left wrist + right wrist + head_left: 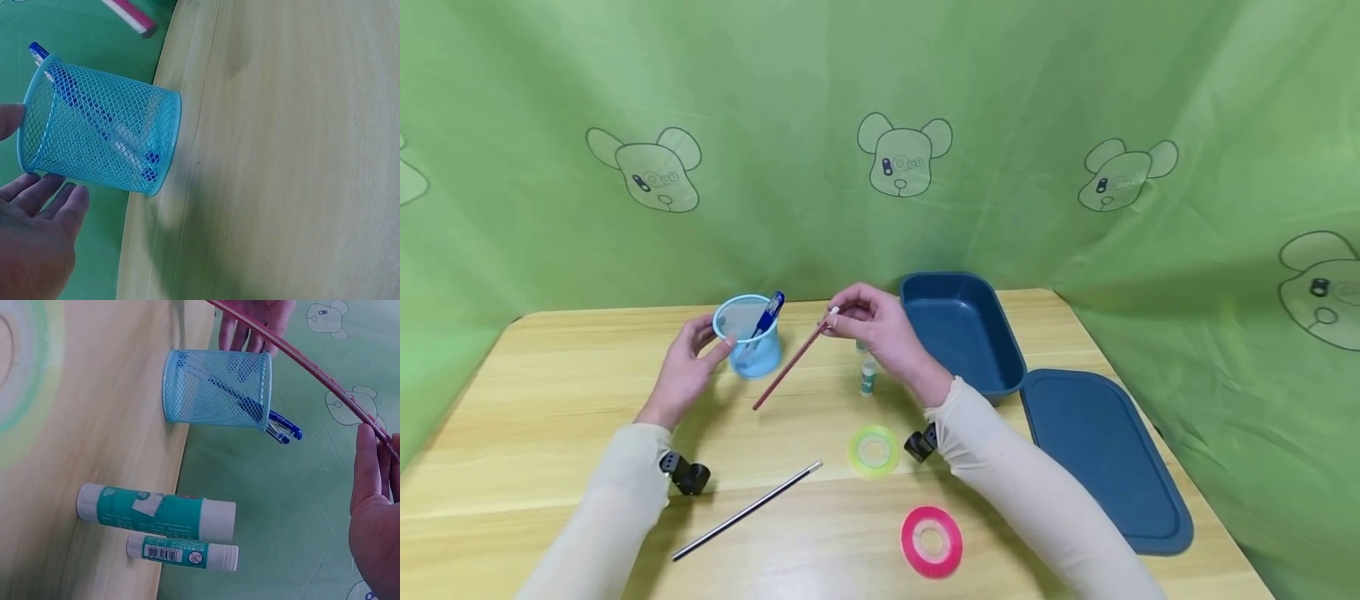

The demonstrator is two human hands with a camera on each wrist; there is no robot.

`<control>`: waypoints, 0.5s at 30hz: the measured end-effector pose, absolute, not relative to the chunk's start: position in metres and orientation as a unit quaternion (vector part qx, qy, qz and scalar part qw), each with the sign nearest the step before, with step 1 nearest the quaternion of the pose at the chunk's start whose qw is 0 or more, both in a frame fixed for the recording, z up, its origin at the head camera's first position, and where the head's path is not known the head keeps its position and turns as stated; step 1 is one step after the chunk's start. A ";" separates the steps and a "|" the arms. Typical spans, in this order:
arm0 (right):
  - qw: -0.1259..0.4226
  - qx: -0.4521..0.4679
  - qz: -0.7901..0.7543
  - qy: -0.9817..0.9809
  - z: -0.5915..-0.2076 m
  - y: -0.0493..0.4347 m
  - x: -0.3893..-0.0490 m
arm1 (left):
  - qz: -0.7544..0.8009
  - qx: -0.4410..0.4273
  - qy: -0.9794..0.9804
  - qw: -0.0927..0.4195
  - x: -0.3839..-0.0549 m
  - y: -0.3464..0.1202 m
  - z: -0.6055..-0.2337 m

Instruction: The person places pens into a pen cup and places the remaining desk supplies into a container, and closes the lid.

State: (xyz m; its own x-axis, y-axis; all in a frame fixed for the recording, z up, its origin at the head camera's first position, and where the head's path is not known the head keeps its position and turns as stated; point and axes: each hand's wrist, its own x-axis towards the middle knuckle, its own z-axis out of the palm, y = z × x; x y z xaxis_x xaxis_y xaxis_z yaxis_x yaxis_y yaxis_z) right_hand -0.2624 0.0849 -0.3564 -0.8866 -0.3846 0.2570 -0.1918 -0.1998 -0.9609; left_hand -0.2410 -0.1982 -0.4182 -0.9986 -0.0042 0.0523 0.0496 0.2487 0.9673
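My left hand (688, 367) holds a light-blue mesh pen holder (756, 354) near its rim, thumb on one side and fingers on the other. The holder stands upright on the table, and blue pens (284, 428) lean inside it. My right hand (880, 329) pinches a dark red pencil (793, 367) by its white-tipped end. The pencil slants down in the air, its lower end beside the holder and outside it. A second pencil, dark and silvery (748, 510), lies on the table in front.
Two green-and-white glue sticks, a larger one (150, 512) and a smaller one (181, 552), stand beyond the pen holder. A yellow-green tape roll (855, 454) and a pink one (913, 554) lie nearer. At right are a dark blue bin (1011, 354) and its lid (1105, 458).
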 end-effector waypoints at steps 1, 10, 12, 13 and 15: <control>0.061 -0.226 -0.743 0.627 -0.356 0.085 -0.263 | -0.613 -0.015 -0.790 0.023 -0.241 -0.198 -0.418; -0.010 -0.193 -0.772 0.605 -0.347 0.085 -0.269 | -0.610 -0.012 -0.792 0.022 -0.240 -0.198 -0.417; -0.016 -0.185 -0.781 0.597 -0.345 0.085 -0.270 | -0.611 -0.012 -0.791 0.021 -0.241 -0.198 -0.417; -0.019 -0.182 -0.784 0.593 -0.344 0.085 -0.270 | -0.611 -0.011 -0.791 0.021 -0.241 -0.198 -0.417; -0.025 -0.178 -0.790 0.587 -0.342 0.084 -0.271 | -0.612 -0.011 -0.790 0.021 -0.241 -0.198 -0.418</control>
State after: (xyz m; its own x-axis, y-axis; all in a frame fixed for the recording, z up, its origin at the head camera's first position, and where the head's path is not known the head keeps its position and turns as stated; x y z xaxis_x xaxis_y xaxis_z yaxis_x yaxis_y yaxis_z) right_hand -0.2707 0.0845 -0.3420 -0.9357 -0.1693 0.3095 -0.2476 -0.3097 -0.9180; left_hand -0.2412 -0.1980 -0.4177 -0.9989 -0.0086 0.0470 0.0434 0.2496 0.9674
